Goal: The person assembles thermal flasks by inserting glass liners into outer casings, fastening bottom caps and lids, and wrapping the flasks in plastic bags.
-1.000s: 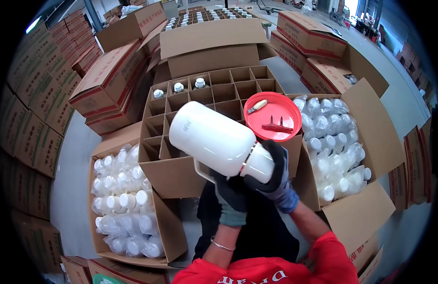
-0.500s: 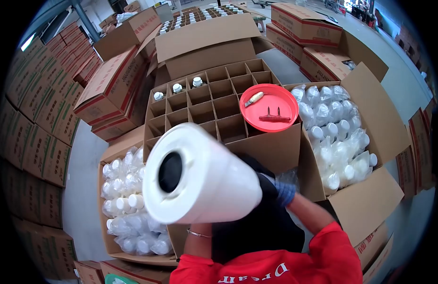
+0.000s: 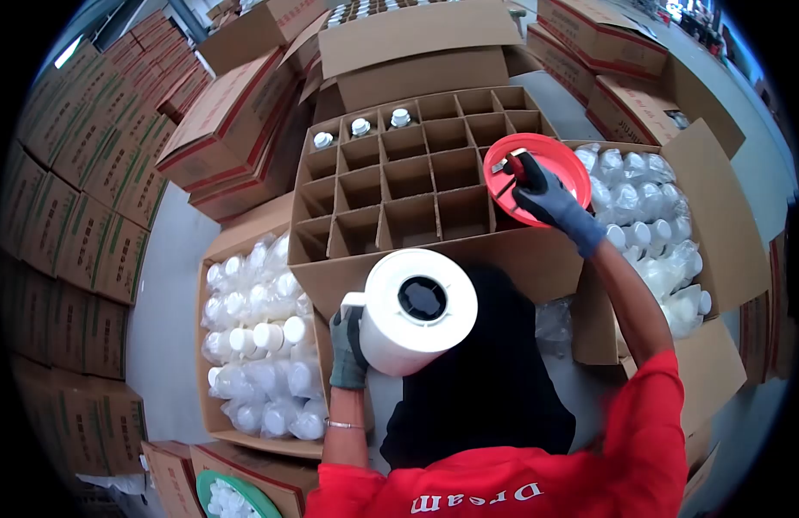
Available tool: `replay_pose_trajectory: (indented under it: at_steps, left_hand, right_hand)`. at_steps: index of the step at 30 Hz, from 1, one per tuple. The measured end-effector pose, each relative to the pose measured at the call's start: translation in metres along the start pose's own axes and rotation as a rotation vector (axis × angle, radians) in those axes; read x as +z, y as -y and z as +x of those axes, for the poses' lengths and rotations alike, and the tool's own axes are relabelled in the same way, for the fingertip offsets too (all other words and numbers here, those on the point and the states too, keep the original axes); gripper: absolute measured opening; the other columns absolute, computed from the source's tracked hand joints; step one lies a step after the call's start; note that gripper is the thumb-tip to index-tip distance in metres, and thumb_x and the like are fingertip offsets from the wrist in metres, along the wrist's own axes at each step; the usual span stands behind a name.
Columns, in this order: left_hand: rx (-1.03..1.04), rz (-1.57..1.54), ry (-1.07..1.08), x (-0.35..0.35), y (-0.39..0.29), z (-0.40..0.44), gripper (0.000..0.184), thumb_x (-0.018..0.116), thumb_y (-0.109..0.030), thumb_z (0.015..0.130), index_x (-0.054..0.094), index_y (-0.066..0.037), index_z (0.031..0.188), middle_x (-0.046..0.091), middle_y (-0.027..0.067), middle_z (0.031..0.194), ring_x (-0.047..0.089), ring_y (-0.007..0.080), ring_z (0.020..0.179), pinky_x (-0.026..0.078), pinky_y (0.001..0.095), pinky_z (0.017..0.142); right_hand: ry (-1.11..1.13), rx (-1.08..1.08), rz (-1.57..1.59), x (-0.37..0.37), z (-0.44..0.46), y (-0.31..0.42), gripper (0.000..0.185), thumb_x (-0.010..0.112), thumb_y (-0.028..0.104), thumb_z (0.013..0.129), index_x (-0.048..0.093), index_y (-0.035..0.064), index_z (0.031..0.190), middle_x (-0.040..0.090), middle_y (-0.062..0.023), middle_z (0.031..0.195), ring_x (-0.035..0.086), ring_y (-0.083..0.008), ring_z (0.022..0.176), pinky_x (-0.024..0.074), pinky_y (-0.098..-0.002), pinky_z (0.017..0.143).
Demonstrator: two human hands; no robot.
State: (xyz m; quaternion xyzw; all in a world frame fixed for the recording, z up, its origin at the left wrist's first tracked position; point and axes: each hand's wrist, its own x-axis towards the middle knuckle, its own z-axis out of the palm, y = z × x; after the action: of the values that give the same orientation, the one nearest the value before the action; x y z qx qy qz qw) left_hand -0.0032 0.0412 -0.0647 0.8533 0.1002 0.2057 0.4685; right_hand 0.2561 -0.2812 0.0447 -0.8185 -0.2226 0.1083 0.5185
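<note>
My left hand [image 3: 349, 347], in a grey and dark glove, is closed round the side handle of a white pitcher [image 3: 399, 341]. The pitcher's round top faces me and has a dark round opening in the middle. Out to the right, my gloved right hand [image 3: 548, 194] reaches into a shallow red round tray [image 3: 574, 168]. Its fingers are closed on a red two-pronged tool [image 3: 517, 166], partly hidden by the glove. A small pale-handled knife [image 3: 500, 167] shows beside the fingertips. The tray rests on the right part of a divided carton [image 3: 434, 250].
Several white-capped bottles [image 3: 360, 127] stand in the carton's back cells. Open boxes of plastic-wrapped bottles flank it, one on the left [image 3: 244, 337] and one on the right [image 3: 645, 216]. Stacked cartons [image 3: 88, 250] line the left. A green basin [image 3: 222, 494] sits at lower left.
The pitcher has come down and back from a tilted position near the camera. My right hand has left it and reached right into the red tray, taking hold of the two-pronged tool.
</note>
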Motion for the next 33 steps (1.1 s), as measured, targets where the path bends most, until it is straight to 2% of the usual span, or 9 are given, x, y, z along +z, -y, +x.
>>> replay_pose_trajectory:
  at_steps: [1, 6, 11, 16, 19, 24, 28, 31, 33]
  left_hand:
    - [0.007, -0.014, 0.02, -0.001, -0.013, 0.006, 0.021, 0.051, -0.019, 0.094, 0.066, -0.005, 0.1, 0.067, 0.0126, 0.096, 0.065, 0.0258, 0.085, 0.051, 0.0375, 0.075]
    - [-0.415, -0.595, 0.104, 0.003, -0.026, 0.022, 0.017, 0.061, -0.016, 0.088, 0.068, -0.005, 0.1, 0.069, 0.0102, 0.093, 0.066, 0.0222, 0.084, 0.052, 0.0342, 0.073]
    - [0.022, -0.17, 0.118, 0.005, -0.034, 0.02, 0.02, 0.064, -0.013, 0.085, 0.068, -0.005, 0.102, 0.068, 0.0104, 0.094, 0.066, 0.0233, 0.086, 0.052, 0.033, 0.075]
    - [0.017, -0.194, 0.008, 0.003, -0.063, 0.018, 0.02, 0.059, -0.01, 0.088, 0.068, -0.001, 0.103, 0.069, 0.0109, 0.098, 0.067, 0.0214, 0.089, 0.052, 0.0333, 0.078]
    - [0.087, -0.358, -0.332, 0.017, -0.08, 0.005, 0.026, 0.051, -0.011, 0.092, 0.064, 0.008, 0.104, 0.069, 0.0165, 0.104, 0.068, 0.024, 0.094, 0.053, 0.0363, 0.086]
    - [0.067, -0.636, -0.342, 0.025, -0.081, 0.005, 0.037, 0.044, -0.021, 0.099, 0.06, 0.009, 0.113, 0.066, 0.0182, 0.111, 0.063, 0.0276, 0.102, 0.049, 0.0389, 0.094]
    - [0.107, -0.296, -0.188, 0.003, -0.057, 0.026, 0.028, 0.055, -0.02, 0.093, 0.067, 0.003, 0.104, 0.069, 0.0094, 0.1, 0.065, 0.0195, 0.091, 0.051, 0.0326, 0.083]
    - [0.009, -0.358, -0.085, 0.0, -0.055, 0.029, 0.025, 0.056, -0.017, 0.091, 0.068, 0.001, 0.103, 0.069, 0.0064, 0.097, 0.065, 0.0168, 0.086, 0.051, 0.0309, 0.079]
    - [0.031, -0.305, -0.03, 0.0, -0.058, 0.03, 0.024, 0.056, -0.015, 0.09, 0.068, 0.001, 0.103, 0.069, 0.0058, 0.096, 0.064, 0.0155, 0.085, 0.051, 0.0301, 0.078]
  right_hand:
    - [0.105, -0.02, 0.353, 0.011, -0.02, 0.021, 0.049, 0.067, 0.011, 0.078, 0.05, 0.0042, 0.123, 0.06, -0.0151, 0.096, 0.063, -0.0309, 0.087, 0.0524, -0.0428, 0.084]
    - [0.418, -1.047, -0.318, 0.032, -0.067, 0.086, 0.044, 0.07, 0.012, 0.069, 0.062, 0.0125, 0.112, 0.055, -0.0118, 0.116, 0.05, -0.0341, 0.114, 0.0312, -0.0536, 0.111]
    - [0.433, -1.162, -0.405, 0.046, -0.071, 0.072, 0.046, 0.071, 0.015, 0.07, 0.06, 0.0126, 0.114, 0.055, -0.0119, 0.119, 0.052, -0.0348, 0.113, 0.0402, -0.0515, 0.104]
    - [0.36, -0.849, -0.611, 0.042, -0.096, 0.082, 0.048, 0.073, 0.016, 0.073, 0.056, 0.0115, 0.117, 0.06, -0.0116, 0.108, 0.06, -0.033, 0.098, 0.0509, -0.0444, 0.086]
    - [-0.032, -0.42, -0.222, 0.067, -0.109, 0.051, 0.038, 0.069, 0.02, 0.082, 0.056, 0.0078, 0.115, 0.062, -0.0078, 0.083, 0.063, -0.0264, 0.071, 0.0545, -0.037, 0.068]
    - [0.476, 0.652, 1.001, 0.058, -0.098, 0.023, 0.024, 0.062, 0.022, 0.092, 0.06, -0.001, 0.1, 0.064, -0.004, 0.081, 0.063, -0.0109, 0.064, 0.0528, -0.0263, 0.055]
    - [0.176, -0.167, 0.427, 0.04, -0.107, 0.063, 0.018, 0.066, 0.011, 0.087, 0.06, 0.0017, 0.102, 0.065, -0.0065, 0.088, 0.065, -0.0179, 0.077, 0.0543, -0.0292, 0.074]
    - [0.231, -0.953, -0.37, 0.025, -0.093, 0.083, 0.039, 0.07, 0.008, 0.069, 0.06, 0.0098, 0.107, 0.06, -0.0092, 0.111, 0.058, -0.0292, 0.107, 0.0426, -0.0478, 0.101]
    - [0.276, -1.084, -0.489, 0.031, -0.087, 0.078, 0.043, 0.071, 0.01, 0.069, 0.06, 0.0114, 0.11, 0.058, -0.0087, 0.114, 0.056, -0.0302, 0.11, 0.0387, -0.0508, 0.104]
